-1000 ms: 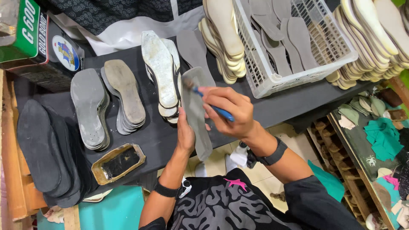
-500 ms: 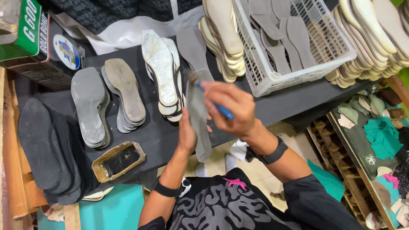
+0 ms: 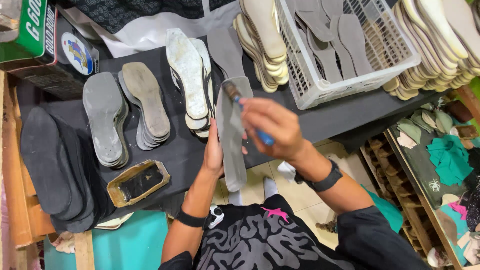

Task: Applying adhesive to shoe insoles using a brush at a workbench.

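My left hand [image 3: 214, 152] holds a long grey insole [image 3: 231, 135] upright from behind, over the front edge of the black worktable [image 3: 330, 117]. My right hand [image 3: 272, 127] grips a blue-handled brush [image 3: 245, 112] whose bristle head rests on the upper part of the insole. Both wrists wear dark bands. A small tin tray of dark glue [image 3: 139, 182] sits on the table to the left of my left arm.
Stacks of grey and white soles [image 3: 145, 107] lie across the table, with black soles [image 3: 47, 160] at the left edge. A white plastic basket of grey insoles [image 3: 345, 50] stands at the back right beside rows of beige soles [image 3: 435, 45]. A green box [image 3: 30, 30] sits back left.
My right hand has moved the brush up along the insole toward its top end. My left hand keeps the insole in the same place.
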